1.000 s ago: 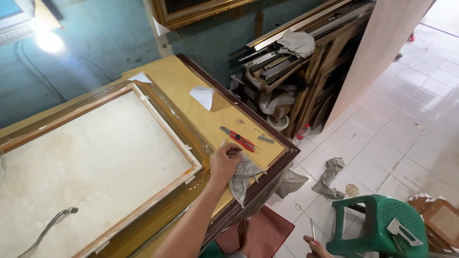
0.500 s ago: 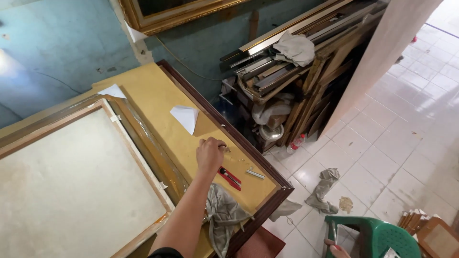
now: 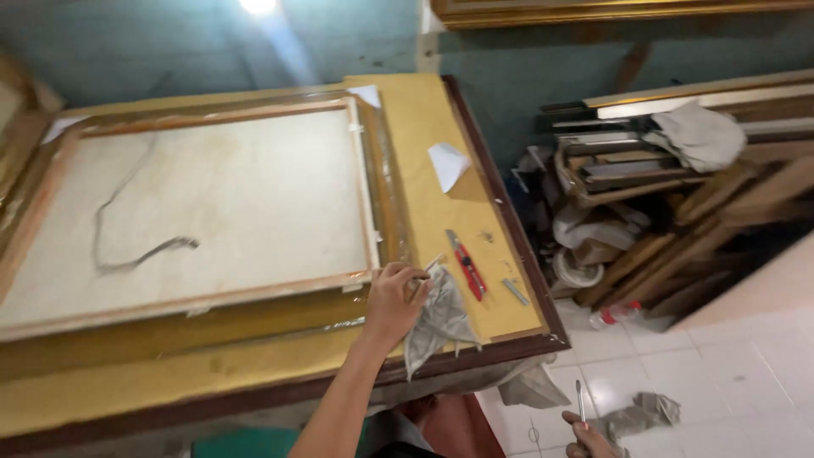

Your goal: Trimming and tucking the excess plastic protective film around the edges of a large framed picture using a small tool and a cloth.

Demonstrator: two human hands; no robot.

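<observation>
1. While the left hand (image 3: pixel 397 298) rests on the yellow paper-covered worktable (image 3: pixel 424 127), its fingers close around a thin pale stick (image 3: pixel 431 266) and touch a crumpled grey rag (image 3: pixel 441 321) lying just beside it.
2. Near the rag, to its right, lies a red utility knife (image 3: pixel 466 265), with a small grey metal piece (image 3: pixel 515 292) further right.
3. Left of the hand sits a large wooden-framed canvas (image 3: pixel 212 203), lying back side up.
4. Low at the picture's bottom edge, the right hand (image 3: pixel 589 439) grips a slim metal tool (image 3: pixel 579 401) above the white tiled floor (image 3: pixel 729 373).
5. A folded white paper (image 3: pixel 447 162) lies further up the table.
</observation>
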